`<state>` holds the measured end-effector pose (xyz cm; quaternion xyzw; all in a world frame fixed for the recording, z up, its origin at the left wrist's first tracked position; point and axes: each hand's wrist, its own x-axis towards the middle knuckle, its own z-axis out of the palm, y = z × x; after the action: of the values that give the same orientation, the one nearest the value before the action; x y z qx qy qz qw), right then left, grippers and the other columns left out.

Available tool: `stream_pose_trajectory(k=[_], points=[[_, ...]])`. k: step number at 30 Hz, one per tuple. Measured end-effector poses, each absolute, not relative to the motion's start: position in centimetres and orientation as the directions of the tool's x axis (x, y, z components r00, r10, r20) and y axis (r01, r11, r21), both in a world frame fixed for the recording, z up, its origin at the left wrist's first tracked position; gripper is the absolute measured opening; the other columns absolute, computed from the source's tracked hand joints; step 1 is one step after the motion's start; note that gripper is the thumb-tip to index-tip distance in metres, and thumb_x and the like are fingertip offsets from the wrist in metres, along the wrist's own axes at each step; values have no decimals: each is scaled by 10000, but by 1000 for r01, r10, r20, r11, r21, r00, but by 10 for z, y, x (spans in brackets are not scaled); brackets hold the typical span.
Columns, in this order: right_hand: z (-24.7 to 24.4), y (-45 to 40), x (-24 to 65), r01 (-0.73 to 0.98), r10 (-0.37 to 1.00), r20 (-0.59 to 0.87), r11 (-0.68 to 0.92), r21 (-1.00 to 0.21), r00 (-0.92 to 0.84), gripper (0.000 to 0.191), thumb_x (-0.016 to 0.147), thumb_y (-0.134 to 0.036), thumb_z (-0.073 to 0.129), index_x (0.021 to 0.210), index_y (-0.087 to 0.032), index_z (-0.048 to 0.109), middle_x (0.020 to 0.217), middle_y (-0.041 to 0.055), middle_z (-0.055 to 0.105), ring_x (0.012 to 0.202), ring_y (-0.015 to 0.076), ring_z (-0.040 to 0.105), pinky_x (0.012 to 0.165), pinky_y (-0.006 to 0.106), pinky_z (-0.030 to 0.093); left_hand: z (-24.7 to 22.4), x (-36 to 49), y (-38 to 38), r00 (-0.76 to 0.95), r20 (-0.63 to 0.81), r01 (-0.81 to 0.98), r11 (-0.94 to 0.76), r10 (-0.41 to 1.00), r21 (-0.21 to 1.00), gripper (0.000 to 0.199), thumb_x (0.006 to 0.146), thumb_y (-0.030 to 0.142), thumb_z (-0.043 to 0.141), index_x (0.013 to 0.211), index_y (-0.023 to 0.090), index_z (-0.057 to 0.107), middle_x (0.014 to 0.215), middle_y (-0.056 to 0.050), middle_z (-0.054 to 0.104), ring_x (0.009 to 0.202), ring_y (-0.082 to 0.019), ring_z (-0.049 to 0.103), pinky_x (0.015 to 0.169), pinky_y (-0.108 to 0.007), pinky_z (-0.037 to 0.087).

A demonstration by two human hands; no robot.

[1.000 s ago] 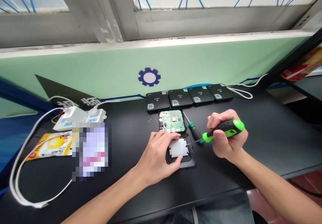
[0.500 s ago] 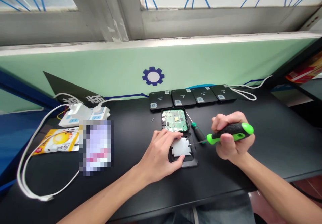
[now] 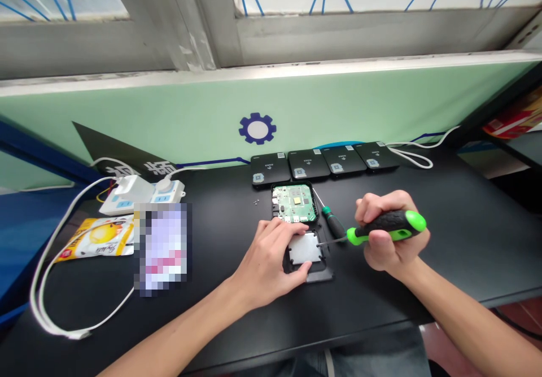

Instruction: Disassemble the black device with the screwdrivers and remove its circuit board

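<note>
Left hand (image 3: 270, 253): spread wide, we hold the black case cover (image 3: 319, 267).
Right hand (image 3: 388, 257): we grip a green-and-black screwdriver (image 3: 388, 227), tip at metal plate (image 3: 304, 248).

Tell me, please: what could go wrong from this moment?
The green-and-black screwdriver in the right grip slants to the edge of the silver plate; it could slip and scratch the plate or jab the left grip close by. The small screws lie loose on the desk, so a nudge might scatter them. The circuit board sits uncovered in its open case, near the left grip, and might get bumped.
</note>
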<state>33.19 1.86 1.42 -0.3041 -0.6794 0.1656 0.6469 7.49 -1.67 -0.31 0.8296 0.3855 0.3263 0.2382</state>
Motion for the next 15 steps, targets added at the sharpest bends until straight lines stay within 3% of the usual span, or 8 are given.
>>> stream_pose_trajectory(k=[12,15], points=[[10,14,336,162,652,756,753,-638,-54,333,1024,-600,758,976,-285,660,675,-9,522,472,183,458,477,382,384,-4,74,-17,491,354,481,-586,796,653,550,924,199,823,1422,263,596,1234,-57,792,1085,-288,716,976,-441,456],[13,15,335,101,632,770,775,-624,-92,267,1027,-526,777,1027,-284,665,686,-19,534,470,177,456,480,373,372,-3,75,-17,492,343,486,-579,800,655,541,927,202,818,1417,265,597,1240,-68,797,1088,-298,719,970,-448,462]])
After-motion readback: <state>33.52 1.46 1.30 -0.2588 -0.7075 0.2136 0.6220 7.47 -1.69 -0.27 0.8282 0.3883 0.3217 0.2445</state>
